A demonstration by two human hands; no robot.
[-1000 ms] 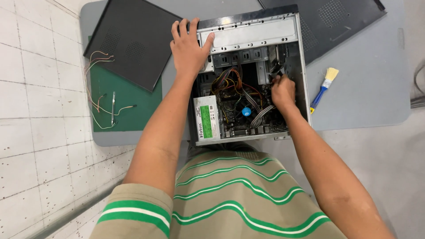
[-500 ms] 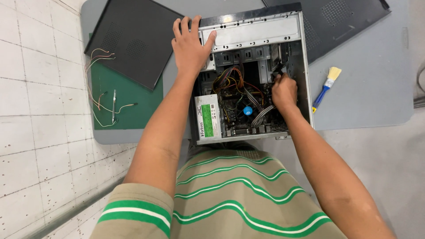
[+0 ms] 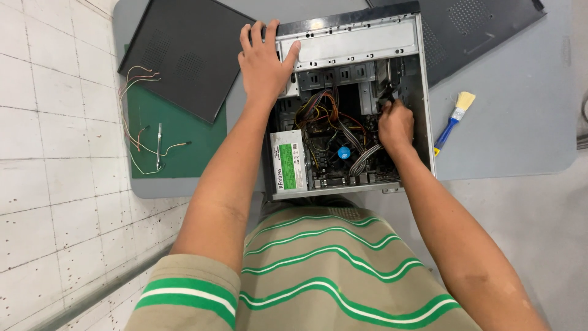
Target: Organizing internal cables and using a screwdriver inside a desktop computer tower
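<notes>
We looked down at an open grey metal computer case lying on its side on the grey worktop. Our left hand lay flat with fingers spread, bracing the case's top left corner. Our right hand reached inside by the drive bays, fingers curled on something we could not make out. We judged this the step of working on internal parts; the next move called for a steady, careful pull. A blue-handled brush lay just right of the case, a black side panel to its left.
</notes>
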